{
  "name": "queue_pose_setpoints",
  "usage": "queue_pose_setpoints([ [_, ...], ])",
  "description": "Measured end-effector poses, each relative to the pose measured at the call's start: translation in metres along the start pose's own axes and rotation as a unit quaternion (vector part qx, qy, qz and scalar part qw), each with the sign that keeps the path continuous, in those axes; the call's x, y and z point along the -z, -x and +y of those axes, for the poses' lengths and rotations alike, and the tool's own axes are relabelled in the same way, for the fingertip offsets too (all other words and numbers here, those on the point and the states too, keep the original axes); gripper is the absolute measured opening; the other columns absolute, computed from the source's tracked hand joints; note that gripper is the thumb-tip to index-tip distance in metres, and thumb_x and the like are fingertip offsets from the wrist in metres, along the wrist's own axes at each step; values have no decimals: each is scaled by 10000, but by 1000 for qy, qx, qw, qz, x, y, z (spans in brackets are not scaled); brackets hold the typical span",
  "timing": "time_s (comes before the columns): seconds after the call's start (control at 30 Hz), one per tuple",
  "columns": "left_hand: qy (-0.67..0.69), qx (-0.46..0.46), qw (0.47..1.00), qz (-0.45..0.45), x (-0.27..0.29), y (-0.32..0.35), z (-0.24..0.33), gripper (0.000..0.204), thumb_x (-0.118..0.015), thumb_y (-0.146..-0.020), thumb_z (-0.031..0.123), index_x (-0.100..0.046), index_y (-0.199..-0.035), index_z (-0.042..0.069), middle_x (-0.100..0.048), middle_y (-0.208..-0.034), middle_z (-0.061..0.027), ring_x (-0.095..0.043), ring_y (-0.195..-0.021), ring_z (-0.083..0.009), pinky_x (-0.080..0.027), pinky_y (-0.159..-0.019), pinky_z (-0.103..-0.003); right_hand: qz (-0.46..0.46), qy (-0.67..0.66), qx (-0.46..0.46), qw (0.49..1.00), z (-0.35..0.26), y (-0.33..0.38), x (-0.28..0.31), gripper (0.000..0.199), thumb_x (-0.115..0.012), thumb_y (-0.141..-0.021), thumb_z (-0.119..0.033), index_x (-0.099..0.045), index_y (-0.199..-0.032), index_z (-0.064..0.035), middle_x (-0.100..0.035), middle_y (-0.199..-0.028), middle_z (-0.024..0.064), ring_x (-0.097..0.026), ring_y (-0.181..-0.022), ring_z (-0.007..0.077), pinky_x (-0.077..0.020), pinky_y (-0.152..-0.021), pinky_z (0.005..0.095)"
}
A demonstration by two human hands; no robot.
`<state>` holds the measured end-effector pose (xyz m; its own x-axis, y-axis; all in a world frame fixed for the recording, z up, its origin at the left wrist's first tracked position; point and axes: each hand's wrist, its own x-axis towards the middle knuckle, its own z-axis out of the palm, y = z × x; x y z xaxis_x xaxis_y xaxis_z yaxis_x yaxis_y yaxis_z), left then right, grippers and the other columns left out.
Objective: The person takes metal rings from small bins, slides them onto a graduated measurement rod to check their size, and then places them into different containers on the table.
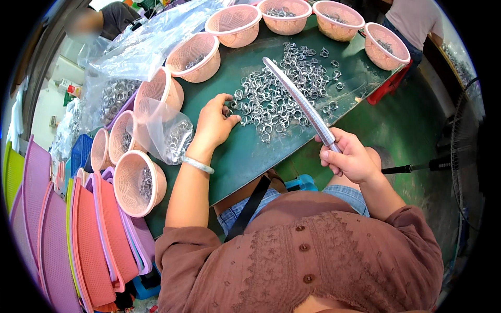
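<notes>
A loose heap of silver metal rings (282, 88) is spread on the green tabletop (229, 161). At the heap's left edge is my left hand (215, 119), its thumb and forefinger apart and curved toward the nearest rings; I see none clearly gripped. A pale bangle (197, 165) circles that wrist. My right hand (348, 156) grips the lower end of a ring mandrel (300, 99), a long tapered metal stick with graduated markings. It slants up and left over the heap, and no ring shows on it.
Pink mesh baskets, such as the near one (136, 182), line the table's left and far edges, several with rings inside. A clear bag of rings (175, 138) leans by my left forearm. Stacked colored baskets (86, 240) stand at left; a fan (462, 151) is at right. Two other people are beyond.
</notes>
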<state>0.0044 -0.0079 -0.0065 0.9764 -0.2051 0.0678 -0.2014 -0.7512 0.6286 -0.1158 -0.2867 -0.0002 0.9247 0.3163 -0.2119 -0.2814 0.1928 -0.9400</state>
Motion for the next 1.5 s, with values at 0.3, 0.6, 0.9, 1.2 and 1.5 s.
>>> queue_pose_setpoints([
  [0.3, 681, 40, 728, -73, 5, 20, -21, 287, -514, -857, 51, -496, -1135, -13, -553, -1041, -114, -563, -854, -159, -480, -752, -241, -59, -11, -15, 998, 10, -2, -14, 230, -545, -819, -68, -495, -1038, -20, -473, -649, -33, -395, -477, 18, -333, -418, 157],
  [0.6, 781, 7, 615, -107, 6, 21, -25, 331, -475, -871, 63, -439, -1196, 8, -545, -1068, -131, -553, -942, -201, -465, -847, -301, -95, -20, -38, 995, 15, 2, -36, 380, -609, -793, -96, -442, -1112, 26, -506, -728, -12, -439, -549, 22, -362, -422, 151],
  [0.9, 779, -24, 623, -69, 8, 27, -14, 408, -526, -825, 3, -432, -1220, 43, -548, -1073, -92, -542, -950, -176, -449, -843, -287, -69, -32, -35, 997, 18, -1, -45, 297, -582, -810, -80, -419, -1047, -5, -524, -654, 33, -456, -449, 42, -358, -367, 165],
  [1.2, 725, -57, 677, -113, 7, 41, 6, 435, -527, -819, 2, -405, -1237, 25, -554, -1041, -84, -548, -923, -169, -440, -837, -282, -100, 6, -20, 995, 28, -3, -48, 269, -540, -858, -147, -438, -1069, -15, -566, -714, 36, -472, -513, 35, -375, -441, 165],
  [1.5, 711, -38, 693, -112, 12, 50, 2, 276, -529, -829, 72, -525, -1091, -14, -560, -997, -94, -560, -860, -148, -462, -781, -259, -100, 19, -26, 995, 24, -2, -54, 252, -533, -864, -155, -458, -1064, -20, -567, -718, 31, -486, -529, 38, -383, -458, 165],
])
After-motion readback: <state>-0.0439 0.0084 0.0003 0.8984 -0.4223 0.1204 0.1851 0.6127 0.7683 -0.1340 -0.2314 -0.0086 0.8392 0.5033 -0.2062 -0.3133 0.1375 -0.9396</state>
